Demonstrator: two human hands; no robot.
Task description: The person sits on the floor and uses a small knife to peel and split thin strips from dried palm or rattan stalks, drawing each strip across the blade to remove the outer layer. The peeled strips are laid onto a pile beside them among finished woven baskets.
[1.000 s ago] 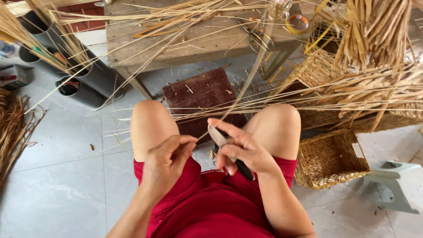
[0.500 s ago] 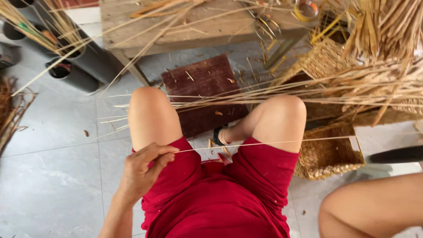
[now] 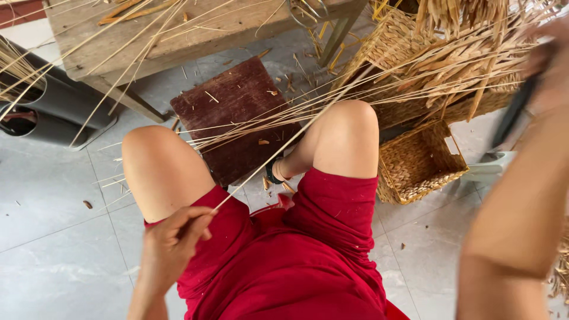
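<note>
The left hand [image 3: 172, 240] pinches the near end of a long thin straw strand [image 3: 284, 145] between thumb and fingers, low over the left thigh. From that grip the strand runs up and away to the right, over the right knee, toward the right hand [image 3: 548, 65], which is raised far off at the upper right and blurred. That hand is closed around a dark-handled knife [image 3: 515, 112], though the blade itself is too smeared to make out, and whether the strand reaches it I cannot tell.

The strand looks brittle and thin; pulled taut at this slant it could snap or split unevenly, or slip out of the light pinch of the left fingers. The knife is held high beside the person's own forearm and above bare knees, so a quick swing back toward the left hand risks a cut. Beyond the left hand, loose straws [image 3: 415, 71] lie across the dark wooden board [image 3: 237, 112] and the woven basket [image 3: 418, 163]; the working strand could tangle among them.
</note>
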